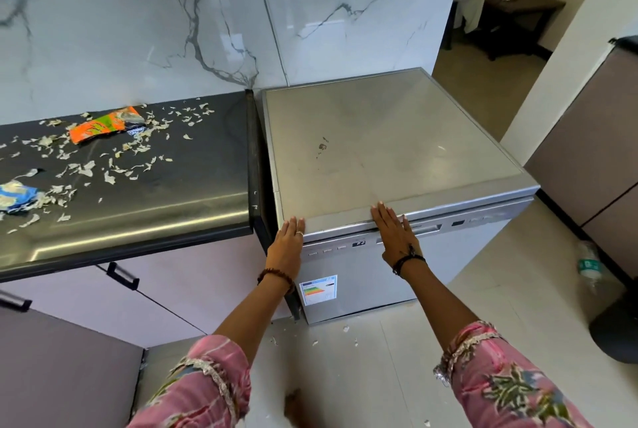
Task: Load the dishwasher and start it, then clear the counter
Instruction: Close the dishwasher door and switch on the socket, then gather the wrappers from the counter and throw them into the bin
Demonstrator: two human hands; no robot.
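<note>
A silver dishwasher [390, 137] stands to the right of a black counter [193, 186], its door closed. Both my hands lie flat on the top of the door with straight fingers. My left hand [288, 248] presses at the door's left corner. My right hand [393, 234] presses near the middle, over the control strip and handle slot. The small display between my hands reads "P2". The counter carries an orange snack wrapper [103, 125], a blue-and-white wrapper [15, 196] at the left edge, and several torn paper scraps [86, 168].
A marble-look wall backs the counter. Lilac cabinets with black handles [122, 275] sit under it. A few scraps [345, 328] lie on the tiled floor by the dishwasher's base. To the right stand a plastic bottle [588, 263], a dark round object [616, 334] and a grey cabinet [593, 151].
</note>
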